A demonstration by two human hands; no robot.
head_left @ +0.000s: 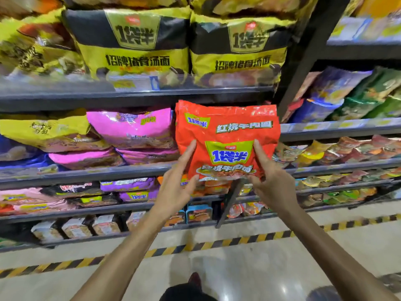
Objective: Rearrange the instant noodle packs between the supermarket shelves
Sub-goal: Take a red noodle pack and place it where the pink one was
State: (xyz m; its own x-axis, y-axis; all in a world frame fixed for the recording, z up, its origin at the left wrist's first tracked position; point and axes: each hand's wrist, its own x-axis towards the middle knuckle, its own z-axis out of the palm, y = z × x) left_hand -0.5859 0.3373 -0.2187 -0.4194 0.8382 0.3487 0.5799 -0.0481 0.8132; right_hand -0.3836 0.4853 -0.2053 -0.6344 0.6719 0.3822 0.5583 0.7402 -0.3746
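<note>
A large red-orange noodle multipack (227,131) stands upright in front of the second shelf, right of the pink packs (132,127). My left hand (178,181) grips its lower left edge, thumb on the front. My right hand (271,177) grips its lower right edge the same way. The pack's bottom edge hangs just above the shelf rail (86,173). Yellow-and-black packs (134,44) fill the shelf above.
A dark upright post (303,61) divides this bay from the right bay with purple and green packs (347,94). Lower shelves hold purple, pink and boxed noodles (104,229). A yellow-black hazard stripe (217,243) runs along the glossy floor.
</note>
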